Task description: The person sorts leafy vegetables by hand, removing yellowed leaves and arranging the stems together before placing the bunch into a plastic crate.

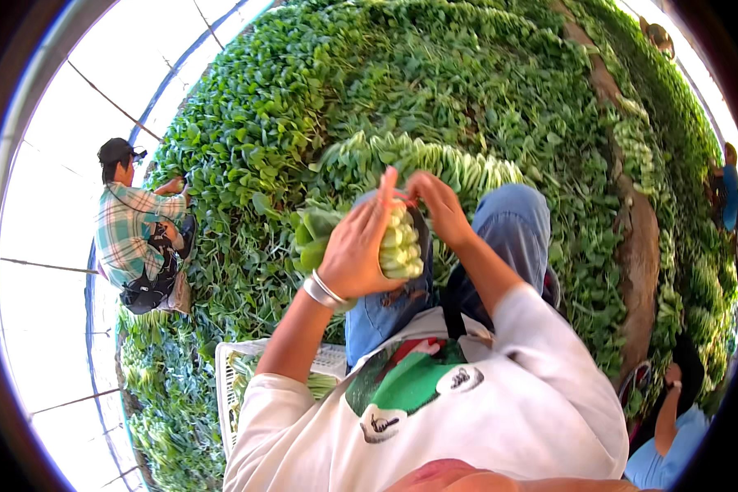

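My left hand (358, 246) is wrapped around a bunch of leafy greens (401, 243), its pale cut stems facing right and its green leaves out to the left. A metal bracelet circles that wrist. At the far side of the bunch, a thin red tie (404, 198) runs between my two hands. My right hand (438, 200) pinches this tie, its fingers bent and slightly blurred. Just beyond my hands, a curved row of cut greens (430, 161) lies on the bed with the pale stems towards me.
Beside my left elbow stands a white plastic crate (226, 369) with greens in it. A co-worker (141, 227) in a plaid shirt squats at the left among standing plants (264, 104). A bare soil path (639, 264) runs along the right; other people (670, 430) are beyond it.
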Demonstrator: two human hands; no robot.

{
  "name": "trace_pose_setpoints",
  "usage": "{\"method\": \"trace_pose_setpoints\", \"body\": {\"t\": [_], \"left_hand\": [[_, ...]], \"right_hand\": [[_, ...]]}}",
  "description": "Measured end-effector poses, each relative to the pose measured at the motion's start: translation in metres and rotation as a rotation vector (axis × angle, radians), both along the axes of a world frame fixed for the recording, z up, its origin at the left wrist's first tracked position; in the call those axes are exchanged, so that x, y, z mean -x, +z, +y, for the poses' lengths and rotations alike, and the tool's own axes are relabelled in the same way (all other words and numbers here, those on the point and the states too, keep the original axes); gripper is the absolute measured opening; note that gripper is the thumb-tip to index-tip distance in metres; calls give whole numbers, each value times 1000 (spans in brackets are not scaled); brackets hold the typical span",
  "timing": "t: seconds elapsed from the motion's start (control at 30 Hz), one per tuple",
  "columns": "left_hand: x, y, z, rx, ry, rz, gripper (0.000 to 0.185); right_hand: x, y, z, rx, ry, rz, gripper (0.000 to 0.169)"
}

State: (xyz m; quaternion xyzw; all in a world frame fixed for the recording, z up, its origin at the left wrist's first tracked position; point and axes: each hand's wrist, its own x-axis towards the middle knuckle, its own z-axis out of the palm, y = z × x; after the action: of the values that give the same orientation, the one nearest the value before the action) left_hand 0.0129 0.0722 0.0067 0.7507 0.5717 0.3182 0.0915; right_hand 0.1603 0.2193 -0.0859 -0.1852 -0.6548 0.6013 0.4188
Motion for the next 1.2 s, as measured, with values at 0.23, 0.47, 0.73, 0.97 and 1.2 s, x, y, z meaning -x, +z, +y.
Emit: {"method": "trace_pose_setpoints", "body": {"t": [0.23, 0.47, 0.73, 0.97, 1.2], "left_hand": [[14, -14, -4, -35, 25, -103, 147], [-2, -7, -3, 37, 160, -41, 139], [-20, -21, -2, -230, 273, 71, 133], [5, 0, -25, -20, 41, -368, 68], [13, 4, -41, 23, 183, -446, 36]], "right_hand": [[-39, 7, -39, 730, 255, -280, 63], [-69, 68, -125, -279, -100, -228, 9], [-46, 51, -103, -894, -413, -124, 22], [-14, 31, -10, -46, 108, -131, 17], [46, 64, 12, -675, 466, -49, 28]]}}
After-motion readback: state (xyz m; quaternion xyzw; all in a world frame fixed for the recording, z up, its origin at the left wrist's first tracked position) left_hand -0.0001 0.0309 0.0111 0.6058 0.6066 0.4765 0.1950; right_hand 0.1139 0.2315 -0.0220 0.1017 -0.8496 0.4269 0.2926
